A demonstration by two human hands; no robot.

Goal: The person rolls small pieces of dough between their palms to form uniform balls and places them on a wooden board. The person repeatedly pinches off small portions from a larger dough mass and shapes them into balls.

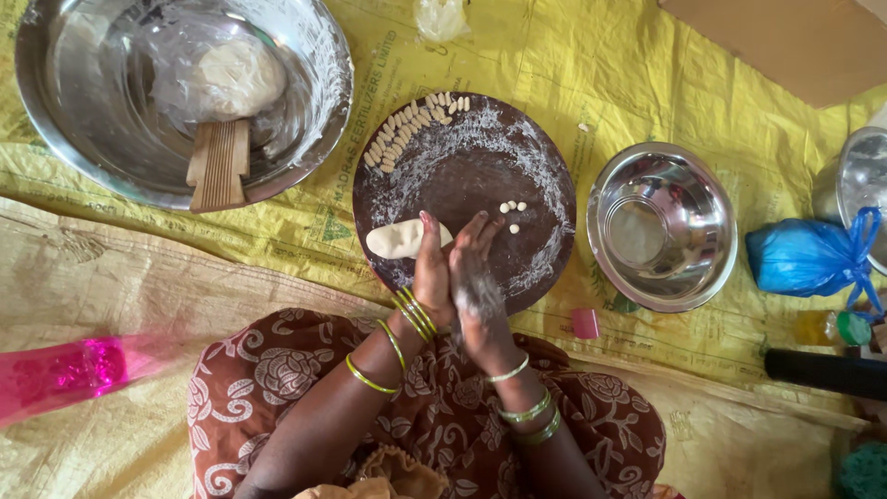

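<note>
Dough lump (399,238) just beside left hand (432,277), perhaps touching.

Head view, steeply downward, close.

Yellow woven sack (647,83), opened flat as a ground sheet, carries green printed lettering and a small green emblem near the round board's left edge. Blue plastic bag (806,257), knotted at its top, sits at right, just beside the small steel bowl. Clear plastic bag (440,17) lies crumpled at the top edge, on the sack.
</note>
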